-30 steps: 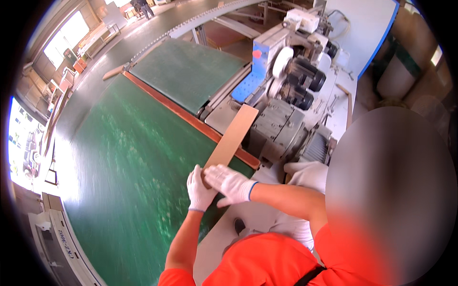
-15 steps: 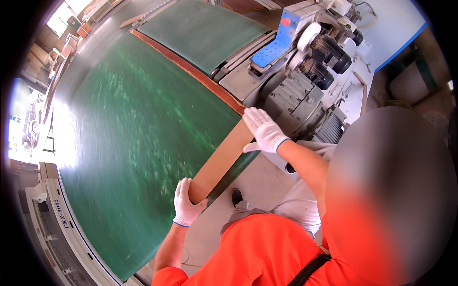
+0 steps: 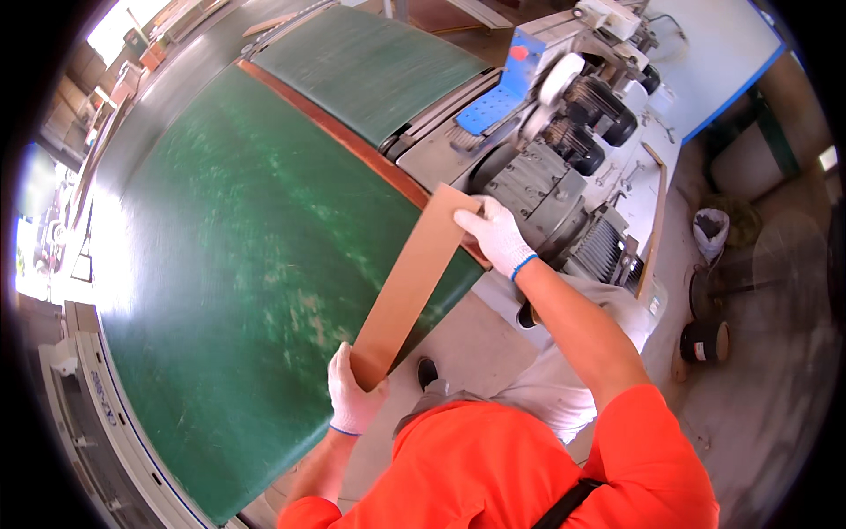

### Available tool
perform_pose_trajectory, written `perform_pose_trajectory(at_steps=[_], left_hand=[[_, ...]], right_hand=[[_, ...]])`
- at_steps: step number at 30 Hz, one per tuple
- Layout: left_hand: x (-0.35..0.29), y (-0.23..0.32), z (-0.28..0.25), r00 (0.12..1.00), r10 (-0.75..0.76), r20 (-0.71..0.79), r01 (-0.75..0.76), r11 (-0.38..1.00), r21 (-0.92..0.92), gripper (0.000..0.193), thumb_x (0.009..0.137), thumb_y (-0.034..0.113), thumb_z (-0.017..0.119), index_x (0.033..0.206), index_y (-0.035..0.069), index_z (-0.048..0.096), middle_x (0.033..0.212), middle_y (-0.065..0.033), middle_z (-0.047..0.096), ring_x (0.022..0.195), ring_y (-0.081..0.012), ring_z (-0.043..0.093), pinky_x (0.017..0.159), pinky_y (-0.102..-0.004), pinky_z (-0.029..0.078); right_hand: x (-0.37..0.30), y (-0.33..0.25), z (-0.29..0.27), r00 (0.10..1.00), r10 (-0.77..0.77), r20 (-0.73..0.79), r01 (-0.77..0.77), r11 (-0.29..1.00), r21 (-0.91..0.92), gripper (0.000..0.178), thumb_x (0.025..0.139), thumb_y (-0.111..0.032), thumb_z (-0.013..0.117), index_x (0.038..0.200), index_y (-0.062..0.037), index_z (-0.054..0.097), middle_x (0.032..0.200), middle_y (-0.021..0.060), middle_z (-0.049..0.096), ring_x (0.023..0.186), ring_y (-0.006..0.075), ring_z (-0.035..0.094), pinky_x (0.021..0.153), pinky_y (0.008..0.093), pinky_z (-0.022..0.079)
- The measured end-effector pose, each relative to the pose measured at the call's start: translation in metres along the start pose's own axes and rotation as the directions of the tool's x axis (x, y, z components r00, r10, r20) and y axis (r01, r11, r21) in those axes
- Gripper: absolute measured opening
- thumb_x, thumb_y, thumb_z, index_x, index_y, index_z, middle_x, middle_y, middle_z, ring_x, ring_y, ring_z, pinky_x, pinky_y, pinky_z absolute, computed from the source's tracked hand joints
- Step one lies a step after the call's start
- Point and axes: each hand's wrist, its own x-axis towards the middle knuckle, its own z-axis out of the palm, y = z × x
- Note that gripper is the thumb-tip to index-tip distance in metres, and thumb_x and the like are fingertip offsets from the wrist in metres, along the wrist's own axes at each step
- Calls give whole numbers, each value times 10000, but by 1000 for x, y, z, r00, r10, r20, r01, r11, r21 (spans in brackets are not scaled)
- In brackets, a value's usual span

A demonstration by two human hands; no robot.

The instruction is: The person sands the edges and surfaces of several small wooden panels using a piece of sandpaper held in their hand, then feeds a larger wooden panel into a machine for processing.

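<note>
A long, flat light-brown board (image 3: 410, 286) slants above the green conveyor belt (image 3: 238, 264), its far end lifted toward the machine. My left hand (image 3: 354, 395), in a white glove, grips the board's near end between thumb and fingers. At the far end my right hand (image 3: 498, 236), gloved in white as well, pinches the right edge with the thumb on top. The fingers under the board are partly hidden. Beyond the far end runs a reddish-brown strip (image 3: 344, 141) along the belt's edge.
Grey motors (image 3: 538, 189) and a blue perforated bracket (image 3: 489, 108) stand right of the belt. A second green belt (image 3: 370, 66) lies beyond the strip. At lower left is a white machine rail (image 3: 123, 432). A black cylindrical object (image 3: 705, 341) sits on the floor at right.
The board's far end has risen off the belt and turned slightly upright. My right hand has gone from lying flat on the board to gripping its edge. My left hand stays at the near end.
</note>
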Motion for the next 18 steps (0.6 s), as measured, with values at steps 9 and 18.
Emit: perform_pose_trajectory(at_steps=[9, 18], left_hand=[[139, 134, -4, 719, 157, 677, 613, 316, -724, 432, 901, 153, 789, 1266, -36, 659, 1151, -60, 723, 986, -129, 670, 871, -299, 546], [152, 142, -3, 859, -14, 511, 511, 57, -858, 272, 931, 76, 731, 1168, -51, 694, 1049, -104, 757, 891, -189, 729, 797, -333, 584]], right_hand=[[-87, -152, -43, 935, -221, 276, 213, 975, 59, 518, 961, -273, 781, 1356, 12, 603, 1031, 64, 714, 844, 121, 693, 705, 282, 596], [-78, 79, -259, 542, -69, -837, -746, 419, -518, 846, 727, -310, 788, 1482, -65, 497, 1312, 264, 656, 1236, 425, 644, 1069, 504, 530]])
